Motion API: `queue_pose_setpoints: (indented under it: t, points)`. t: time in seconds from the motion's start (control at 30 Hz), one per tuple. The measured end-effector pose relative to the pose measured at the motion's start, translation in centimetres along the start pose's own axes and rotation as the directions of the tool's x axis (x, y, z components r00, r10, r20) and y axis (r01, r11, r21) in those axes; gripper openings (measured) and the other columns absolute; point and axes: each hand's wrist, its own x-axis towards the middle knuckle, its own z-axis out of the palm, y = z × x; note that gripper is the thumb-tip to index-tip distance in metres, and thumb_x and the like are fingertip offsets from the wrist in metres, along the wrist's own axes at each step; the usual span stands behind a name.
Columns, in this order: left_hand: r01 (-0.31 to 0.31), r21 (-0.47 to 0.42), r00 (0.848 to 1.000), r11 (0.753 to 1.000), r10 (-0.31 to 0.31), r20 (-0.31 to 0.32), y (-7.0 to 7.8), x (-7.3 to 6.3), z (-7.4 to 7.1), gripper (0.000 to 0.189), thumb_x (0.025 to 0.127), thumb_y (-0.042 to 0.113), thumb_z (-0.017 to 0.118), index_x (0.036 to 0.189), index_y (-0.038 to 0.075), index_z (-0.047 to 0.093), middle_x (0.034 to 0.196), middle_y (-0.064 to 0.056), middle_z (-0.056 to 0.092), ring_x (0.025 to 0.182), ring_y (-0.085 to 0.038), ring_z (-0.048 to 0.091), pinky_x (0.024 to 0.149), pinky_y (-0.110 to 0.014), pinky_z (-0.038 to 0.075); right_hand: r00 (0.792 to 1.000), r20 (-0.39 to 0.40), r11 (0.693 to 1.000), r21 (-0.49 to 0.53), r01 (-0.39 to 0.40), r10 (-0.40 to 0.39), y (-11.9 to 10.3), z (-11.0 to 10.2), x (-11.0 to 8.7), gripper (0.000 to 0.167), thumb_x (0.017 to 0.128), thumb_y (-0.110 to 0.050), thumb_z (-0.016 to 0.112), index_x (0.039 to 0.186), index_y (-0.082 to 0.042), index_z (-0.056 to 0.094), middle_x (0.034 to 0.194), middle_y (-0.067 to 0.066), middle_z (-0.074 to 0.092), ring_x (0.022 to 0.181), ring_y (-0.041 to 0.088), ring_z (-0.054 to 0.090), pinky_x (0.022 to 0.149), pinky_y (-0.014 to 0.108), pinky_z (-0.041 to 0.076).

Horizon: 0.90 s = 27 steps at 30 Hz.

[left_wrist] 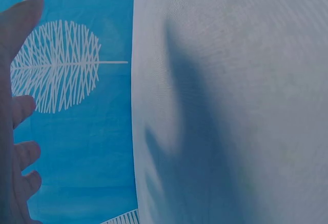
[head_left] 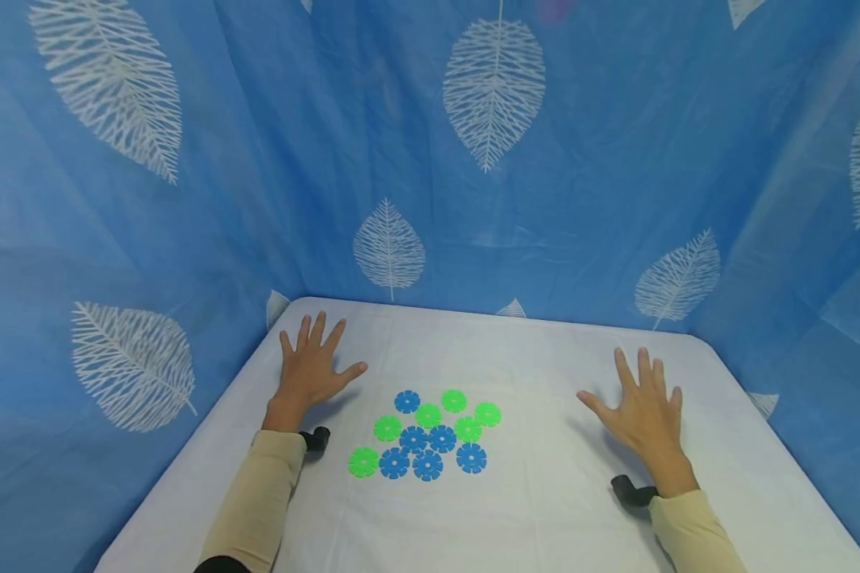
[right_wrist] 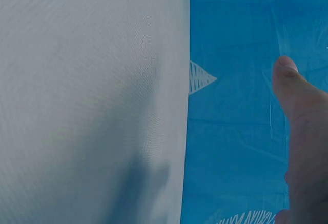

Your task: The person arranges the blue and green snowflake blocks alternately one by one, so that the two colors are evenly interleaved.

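Note:
Several flat, notched plastic discs lie in a loose group at the middle of the table, some blue and some bright green. To the left of the group, my left hand is held palm down over the white cloth, fingers straight and spread, holding nothing. Well to the right of the discs, my right hand has the same spread pose, also with nothing in it. Both hands cast shadows on the cloth. In the left wrist view the left fingers show at the left edge; the right thumb shows in the right wrist view.
A white cloth covers the table, which has rounded far corners. Blue curtains with white leaf prints hang behind it and along both sides. A dark camera piece sits at each wrist, beside the beige sleeves.

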Motion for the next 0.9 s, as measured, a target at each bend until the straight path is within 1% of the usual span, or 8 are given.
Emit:
queue_pose_setpoints:
  t: [0.17, 0.33, 0.4, 0.47, 0.63, 0.73, 0.83, 0.9]
  points:
    - [0.006, 0.005, 1.000, 1.000, -0.006, -0.007, 0.0, 0.0, -0.2, 0.099, 0.084, 0.080, 0.051, 0.160, 0.020, 0.028, 0.168, -0.020, 0.013, 0.154, -0.046, 0.005, 0.112, -0.077, -0.003, 1.000, -0.007, 1.000, 0.005, 0.013, -0.013, -0.1, 0.2, 0.3, 0.110, 0.083, -0.077, 0.057, 0.162, -0.017, 0.012, 0.165, 0.028, 0.008, 0.151, 0.054, 0.006, 0.104, 0.082, 0.008]
    - [-0.002, 0.001, 1.000, 1.000, 0.002, -0.030, -0.3, -0.1, -0.1, 0.102, 0.082, 0.082, 0.051, 0.159, 0.020, 0.029, 0.167, -0.021, 0.014, 0.154, -0.048, 0.006, 0.110, -0.078, -0.003, 1.000, -0.010, 1.000, -0.001, 0.016, -0.016, -0.3, 0.4, 0.2, 0.111, 0.082, -0.078, 0.057, 0.163, -0.018, 0.010, 0.166, 0.028, 0.008, 0.151, 0.053, 0.006, 0.104, 0.083, 0.008]
    - [-0.003, -0.003, 1.000, 1.000, 0.003, -0.025, -0.3, -0.2, 0.0, 0.103, 0.081, 0.083, 0.050, 0.160, 0.020, 0.028, 0.167, -0.021, 0.014, 0.154, -0.048, 0.006, 0.110, -0.078, -0.002, 1.000, -0.018, 1.000, -0.005, 0.016, -0.016, -0.4, 0.3, 0.1, 0.111, 0.081, -0.078, 0.058, 0.162, -0.018, 0.012, 0.165, 0.028, 0.010, 0.151, 0.054, 0.007, 0.104, 0.083, 0.008]
    - [0.005, -0.002, 1.000, 1.000, -0.005, -0.006, -0.5, -0.4, 0.3, 0.104, 0.081, 0.083, 0.051, 0.160, 0.020, 0.027, 0.168, -0.021, 0.012, 0.154, -0.048, 0.005, 0.110, -0.079, -0.001, 1.000, -0.016, 1.000, 0.002, 0.022, -0.022, -0.4, 0.6, -0.2, 0.112, 0.080, -0.077, 0.060, 0.162, -0.018, 0.013, 0.165, 0.028, 0.010, 0.150, 0.054, 0.008, 0.103, 0.084, 0.009]
    - [0.022, 0.010, 1.000, 1.000, -0.022, 0.013, -0.8, -0.7, 0.6, 0.105, 0.080, 0.082, 0.054, 0.160, 0.021, 0.025, 0.169, -0.020, 0.007, 0.154, -0.048, 0.003, 0.111, -0.078, -0.002, 0.999, 0.005, 0.999, 0.011, 0.042, -0.042, -0.4, 1.1, -0.5, 0.111, 0.080, -0.077, 0.060, 0.162, -0.018, 0.014, 0.165, 0.028, 0.010, 0.149, 0.056, 0.010, 0.101, 0.084, 0.011]
    - [0.010, 0.008, 1.000, 1.000, -0.010, 0.003, -0.7, -0.5, 0.7, 0.105, 0.080, 0.082, 0.053, 0.161, 0.021, 0.024, 0.169, -0.019, 0.006, 0.154, -0.047, 0.002, 0.112, -0.077, -0.004, 0.999, -0.001, 0.999, -0.008, 0.043, -0.043, -0.3, 1.1, -0.3, 0.111, 0.080, -0.078, 0.061, 0.162, -0.018, 0.017, 0.165, 0.028, 0.013, 0.148, 0.057, 0.013, 0.100, 0.084, 0.011]
    - [0.000, 0.008, 1.000, 1.000, 0.000, -0.011, -0.6, 0.0, 0.7, 0.105, 0.081, 0.083, 0.052, 0.161, 0.021, 0.024, 0.169, -0.019, 0.006, 0.155, -0.046, 0.001, 0.112, -0.076, -0.004, 0.999, -0.005, 0.999, -0.018, 0.044, -0.044, -0.4, 1.0, 0.0, 0.110, 0.080, -0.078, 0.060, 0.162, -0.018, 0.018, 0.165, 0.028, 0.013, 0.149, 0.056, 0.013, 0.101, 0.084, 0.011]
    - [-0.001, 0.015, 1.000, 1.000, 0.001, -0.006, -0.5, 0.1, 0.8, 0.104, 0.081, 0.083, 0.051, 0.161, 0.021, 0.024, 0.169, -0.019, 0.007, 0.155, -0.046, 0.001, 0.112, -0.076, -0.004, 0.999, 0.018, 0.999, 0.003, 0.038, -0.038, -0.6, 0.9, 0.1, 0.110, 0.081, -0.078, 0.059, 0.162, -0.017, 0.016, 0.165, 0.028, 0.011, 0.150, 0.055, 0.010, 0.102, 0.083, 0.010]
